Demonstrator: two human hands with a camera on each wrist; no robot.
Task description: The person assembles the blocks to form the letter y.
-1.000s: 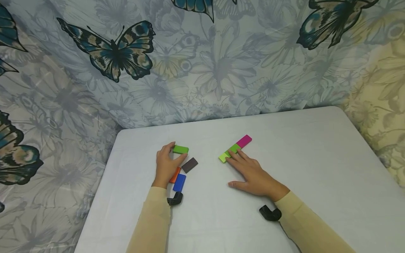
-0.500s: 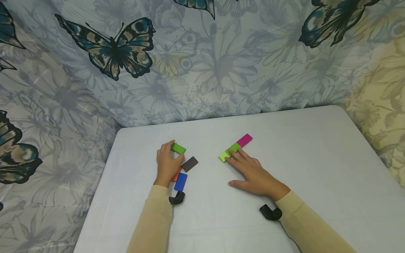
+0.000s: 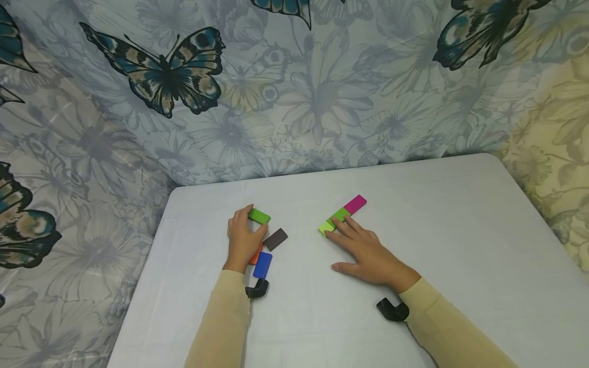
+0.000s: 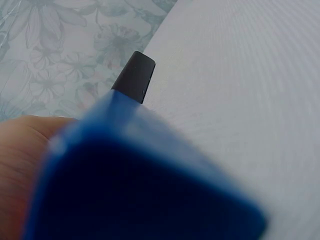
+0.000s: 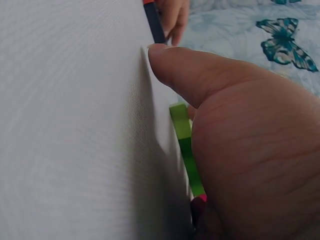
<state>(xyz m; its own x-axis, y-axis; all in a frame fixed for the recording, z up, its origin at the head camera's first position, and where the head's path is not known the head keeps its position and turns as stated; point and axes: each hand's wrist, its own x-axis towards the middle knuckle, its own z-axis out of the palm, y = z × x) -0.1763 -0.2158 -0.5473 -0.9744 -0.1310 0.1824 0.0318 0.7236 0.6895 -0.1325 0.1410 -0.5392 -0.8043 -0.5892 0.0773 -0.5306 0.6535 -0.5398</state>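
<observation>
My left hand [image 3: 241, 239] pinches a green block [image 3: 259, 215] between thumb and fingertips at the left of the table. Beside the thumb lies a dark grey-brown block [image 3: 275, 239]. An orange block [image 3: 255, 254] is partly hidden under the hand, and a blue block [image 3: 263, 265] sits by the wrist; that blue block [image 4: 145, 185] fills much of the left wrist view. My right hand [image 3: 368, 255] lies with fingers spread, fingertips on a diagonal row: a lime block [image 3: 325, 228], a second green block [image 3: 338, 216] and a magenta block [image 3: 356, 204].
The blocks rest on a white-covered table [image 3: 460, 230]. A butterfly-patterned cloth [image 3: 322, 102] hangs behind its far edge and along the left side. Black wrist cameras [image 3: 393, 309] sit at both sleeves.
Over the second, my left hand has turned the green block at an angle and shifted it slightly left. The right hand stays on the row, nearly still.
</observation>
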